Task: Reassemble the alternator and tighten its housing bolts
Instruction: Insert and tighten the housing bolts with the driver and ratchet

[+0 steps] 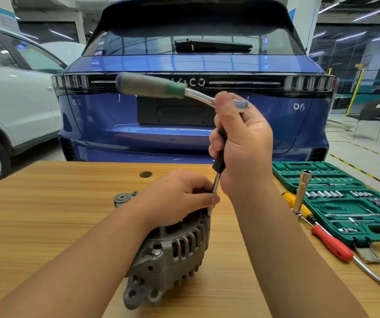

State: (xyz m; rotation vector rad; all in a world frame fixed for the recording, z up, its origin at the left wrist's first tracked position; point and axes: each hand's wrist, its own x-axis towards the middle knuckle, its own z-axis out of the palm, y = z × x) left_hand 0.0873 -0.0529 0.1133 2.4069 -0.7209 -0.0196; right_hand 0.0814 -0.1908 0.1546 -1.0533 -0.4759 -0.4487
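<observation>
Alternator [168, 253]: laid on the wooden table [47, 214], steadied under the left hand [179, 193].
Left hand: fingers curled over the housing top, thumb against the extension shaft [215, 189].
Right hand [241, 145]: closed around the black extension grip, just above the left hand.
Ratchet handle [150, 86]: blurred, apparently joined at the right hand's top.

Blue car [184, 65] tailgate: "06" badge [298, 106] at right; centre lettering mirrored, possibly "LYNK&CO", partly hidden.
</observation>
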